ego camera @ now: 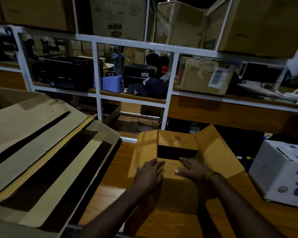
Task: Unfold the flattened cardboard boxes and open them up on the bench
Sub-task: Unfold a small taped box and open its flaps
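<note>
A small brown cardboard box (177,189) stands on the wooden bench (108,184) right in front of me. Its left, right and far flaps stand open and a dark gap shows in its top. My left hand (149,172) lies flat on the near flap by the box's left edge, fingers stretched out. My right hand (192,168) presses the same near flap from the right, fingers spread, with a band on the wrist. A stack of flattened cardboard boxes (41,148) lies to the left, slanting up from the bench.
A white printed box (282,170) sits on the bench at the right. Behind the bench a white-framed shelf (96,66) holds black devices, a dark cap (144,87), a blue object and a taped carton (203,76). Large cartons stand on top.
</note>
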